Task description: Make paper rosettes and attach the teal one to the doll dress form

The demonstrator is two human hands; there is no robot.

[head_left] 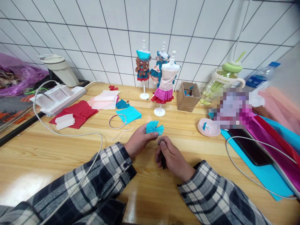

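My left hand [138, 140] pinches a pleated bright-blue paper bow [154, 127], its two folded halves fanned out beyond my fingertips. Closed around a small black-handled tool [163, 162], my right hand [172, 156] is just below and right of the bow. The tool's thin metal tip points up at the bow's pinched middle; whether it touches cannot be made out. Beyond my left hand lie a coil of thin wire or cord [117, 127], a few loose pale strands [123, 130] and a square of blue paper [131, 114].
Three small dress forms [170, 76] in paper clothes stand near the tiled wall. Right of them are a cardboard box [188, 98], a pink dish [209, 132], a drink jug [220, 81] and a phone [250, 148]. Red paper [81, 112] and a power strip [61, 100] lie left; a white cable [98, 147] crosses my sleeve.
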